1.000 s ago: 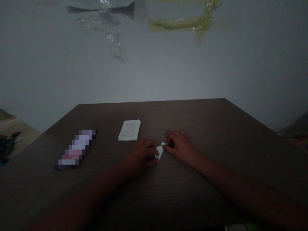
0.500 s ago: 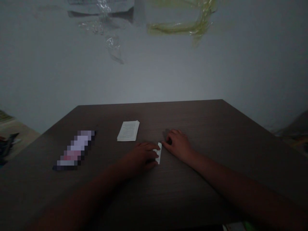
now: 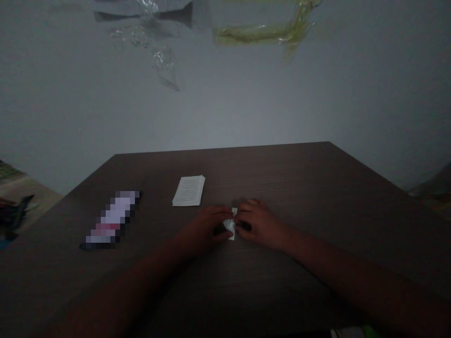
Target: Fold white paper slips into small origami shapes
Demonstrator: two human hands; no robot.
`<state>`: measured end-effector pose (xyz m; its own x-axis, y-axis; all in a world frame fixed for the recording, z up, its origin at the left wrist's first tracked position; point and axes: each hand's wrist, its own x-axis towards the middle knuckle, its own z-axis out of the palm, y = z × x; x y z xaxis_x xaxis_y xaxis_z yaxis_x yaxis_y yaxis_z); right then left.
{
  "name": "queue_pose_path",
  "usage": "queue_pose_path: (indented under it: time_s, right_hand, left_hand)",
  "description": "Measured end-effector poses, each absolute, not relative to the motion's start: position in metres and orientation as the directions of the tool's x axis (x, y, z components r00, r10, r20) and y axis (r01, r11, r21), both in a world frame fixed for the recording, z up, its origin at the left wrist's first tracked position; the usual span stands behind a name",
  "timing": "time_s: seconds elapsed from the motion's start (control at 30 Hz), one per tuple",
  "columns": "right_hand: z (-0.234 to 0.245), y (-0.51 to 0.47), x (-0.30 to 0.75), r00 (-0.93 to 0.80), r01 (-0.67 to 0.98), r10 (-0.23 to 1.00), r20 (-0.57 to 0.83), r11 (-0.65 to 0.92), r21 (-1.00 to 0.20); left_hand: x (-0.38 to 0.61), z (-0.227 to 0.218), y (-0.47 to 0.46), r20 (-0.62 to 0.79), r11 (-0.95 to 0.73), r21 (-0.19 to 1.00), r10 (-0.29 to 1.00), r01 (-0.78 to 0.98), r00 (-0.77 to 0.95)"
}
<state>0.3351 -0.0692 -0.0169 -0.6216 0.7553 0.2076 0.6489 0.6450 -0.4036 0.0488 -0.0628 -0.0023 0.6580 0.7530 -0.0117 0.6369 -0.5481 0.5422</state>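
A small folded piece of white paper (image 3: 230, 226) lies on the dark wooden table (image 3: 225, 286) between my two hands. My left hand (image 3: 206, 230) has its thumb and fingertips on the left side of the paper, with the fingers curved over it. From the other side, my right hand (image 3: 259, 223) pinches at the right edge of the same paper, its fingers bent and close together. Parts of the paper are covered by the fingertips. Beyond my left hand rests a stack of printed paper sheets (image 3: 189, 191).
On the left of the table lies a phone-like flat object (image 3: 112, 219), its surface pixelated. Behind the table rises a pale wall (image 3: 253, 98) with clear and yellowish tape (image 3: 257, 35) on it. Assorted items (image 3: 16, 211) sit beyond the table's left edge.
My right hand has moved left and onto the paper's right edge, its fingers now against it. My left hand stays at the paper, thumb and fingers slightly shifted.
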Motion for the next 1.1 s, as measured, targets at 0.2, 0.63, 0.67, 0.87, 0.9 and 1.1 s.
queue_pose_path:
  time_s: [0.2, 0.63, 0.67, 0.87, 0.9, 1.1]
  right_hand:
    - [-0.024, -0.065, 0.333, -0.587, 0.637, 0.780, 0.217, 0.610, -0.472]
    - [-0.023, -0.073, 0.330, -0.569, 0.666, 0.799, 0.194, 0.586, -0.461]
    - [-0.023, -0.074, 0.329, -0.563, 0.671, 0.802, 0.197, 0.583, -0.458]
    - [-0.025, -0.076, 0.325, -0.526, 0.703, 0.835, 0.162, 0.534, -0.469]
    - [-0.025, -0.076, 0.325, -0.525, 0.704, 0.837, 0.156, 0.530, -0.473]
    - [-0.026, -0.074, 0.326, -0.531, 0.686, 0.833, 0.156, 0.530, -0.498]
  left_hand:
    - [0.049, -0.002, -0.064, 0.027, -0.587, 0.536, 0.731, 0.608, 0.682]
    - [0.041, 0.008, -0.058, 0.075, -0.637, 0.590, 0.654, 0.495, 0.752]
    - [0.040, 0.007, -0.056, 0.080, -0.636, 0.598, 0.654, 0.489, 0.752]
    - [0.043, 0.001, -0.052, 0.094, -0.621, 0.630, 0.657, 0.466, 0.748]
    - [0.044, 0.002, -0.052, 0.089, -0.618, 0.631, 0.658, 0.469, 0.748]
    - [0.046, 0.008, -0.054, 0.081, -0.613, 0.634, 0.658, 0.470, 0.749]
